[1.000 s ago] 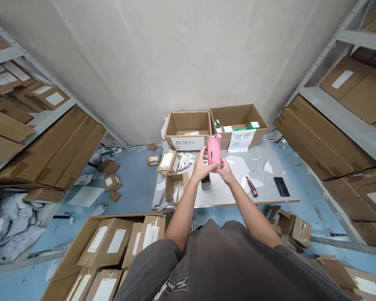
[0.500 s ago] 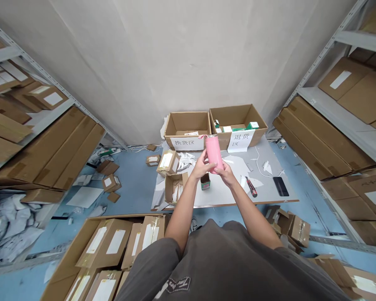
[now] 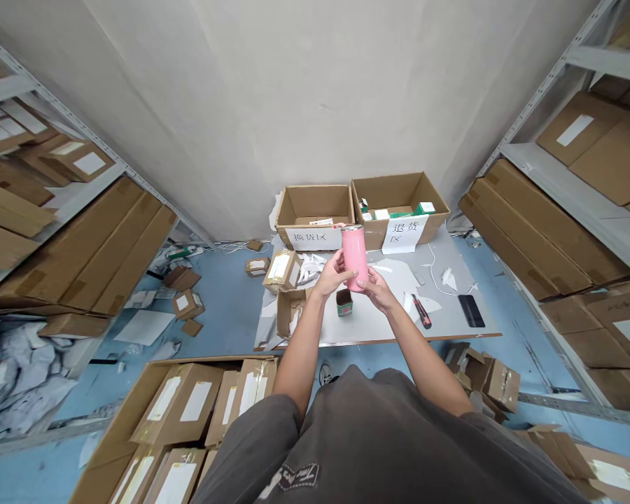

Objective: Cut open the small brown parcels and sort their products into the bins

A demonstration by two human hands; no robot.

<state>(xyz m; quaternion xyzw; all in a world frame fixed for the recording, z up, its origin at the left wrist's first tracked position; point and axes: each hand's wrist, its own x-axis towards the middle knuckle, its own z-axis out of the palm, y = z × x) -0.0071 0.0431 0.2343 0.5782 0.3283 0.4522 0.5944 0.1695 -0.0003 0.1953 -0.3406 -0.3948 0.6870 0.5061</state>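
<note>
A pink tumbler [image 3: 354,253] with a metal rim and a small pink strap at its top is held up above the table, nearly upright. My left hand [image 3: 332,276] grips its left side, thumb across the lower front. On the lower right side, my right hand [image 3: 376,288] has its fingers around the base. Below them a small green box [image 3: 344,303] stands with its top open on the table. To its left is an open brown carton [image 3: 283,315] with white paper inside.
Two labelled cartons, left [image 3: 288,210] and right [image 3: 435,203], stand at the table's back; the right one holds green-and-white boxes. A red-black box cutter [image 3: 421,312] and a phone [image 3: 471,311] lie at right. A large carton [image 3: 110,441] of parcels stands at lower left. Shelves flank both sides.
Both hands have shifted the pink tumbler slightly to the left, and it stands a little more upright. The things on the table stay where they were.
</note>
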